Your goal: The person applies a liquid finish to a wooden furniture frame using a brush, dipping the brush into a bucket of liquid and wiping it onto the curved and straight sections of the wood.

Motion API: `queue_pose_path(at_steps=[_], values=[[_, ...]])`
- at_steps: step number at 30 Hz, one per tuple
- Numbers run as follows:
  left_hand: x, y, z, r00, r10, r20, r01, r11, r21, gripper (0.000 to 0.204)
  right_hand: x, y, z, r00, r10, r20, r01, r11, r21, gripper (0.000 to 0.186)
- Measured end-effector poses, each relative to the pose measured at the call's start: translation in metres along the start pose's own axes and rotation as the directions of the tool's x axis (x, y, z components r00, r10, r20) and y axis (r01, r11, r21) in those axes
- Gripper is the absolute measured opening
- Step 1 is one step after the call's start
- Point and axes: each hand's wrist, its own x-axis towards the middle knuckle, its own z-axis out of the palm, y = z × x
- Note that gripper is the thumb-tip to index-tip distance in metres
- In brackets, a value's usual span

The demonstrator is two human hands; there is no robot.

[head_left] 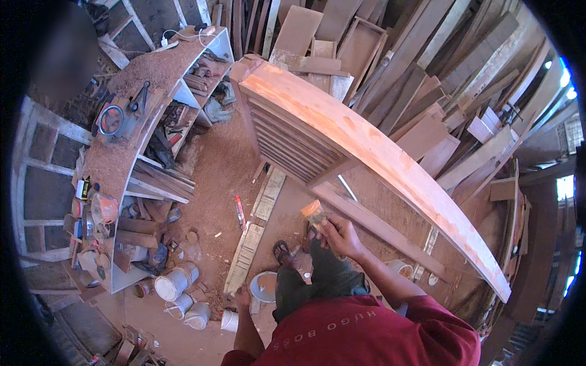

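In my right hand (pixel 340 236) is a paintbrush (pixel 312 211), its bristles coated orange and pointing up to the left. Beyond it stands a large wooden frame (pixel 366 140) on edge, with a slatted panel (pixel 293 141) at its left part. Its long upper edge is pale, with orange, wet-looking patches toward the far end. The brush is apart from this edge. My left hand (pixel 243 298) hangs low beside a white bucket (pixel 264 297) with orange-brown content. Its fingers are too small to make out, and I cannot tell whether it touches the bucket.
A curved-looking workbench (pixel 122 146) covered in shavings stands left, tools on top. White buckets (pixel 176 280) sit near its end. A long plank (pixel 256 226) and a red tool (pixel 240 211) lie on the dusty floor. Boards (pixel 427 73) lean behind the frame.
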Motion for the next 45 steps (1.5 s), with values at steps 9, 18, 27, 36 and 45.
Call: queue_pose_path(at_steps=[9, 18, 27, 36, 45], values=[[0.046, 0.177, 0.028, 0.960, 0.237, -0.150, -0.275, 0.896, -0.348, 0.044, 0.025, -0.077, -0.052, 0.994, -0.085, 0.068, 0.082, 0.996, 0.046, 0.028], [0.019, 0.284, 0.059, 0.964, 0.264, -0.003, -0.254, 0.925, -0.282, 0.047, 0.091, -0.099, -0.097, 0.965, -0.083, 0.250, 0.079, 0.997, 0.027, 0.034], [0.044, 0.318, 0.069, 0.929, 0.365, -0.061, -0.365, 0.876, -0.317, 0.046, 0.129, -0.142, -0.141, 0.971, -0.169, 0.170, 0.185, 0.979, -0.085, 0.027], [0.038, 0.447, 0.050, 0.893, 0.447, -0.054, -0.413, 0.765, -0.495, 0.039, 0.169, -0.207, -0.213, 0.929, -0.357, -0.095, 0.091, 0.471, -0.877, 0.035], [0.040, 0.529, 0.047, 0.796, 0.605, -0.031, -0.437, 0.538, -0.721, 0.032, 0.194, -0.242, -0.149, 0.949, -0.305, 0.083, 0.195, 0.357, -0.914, 0.036]])
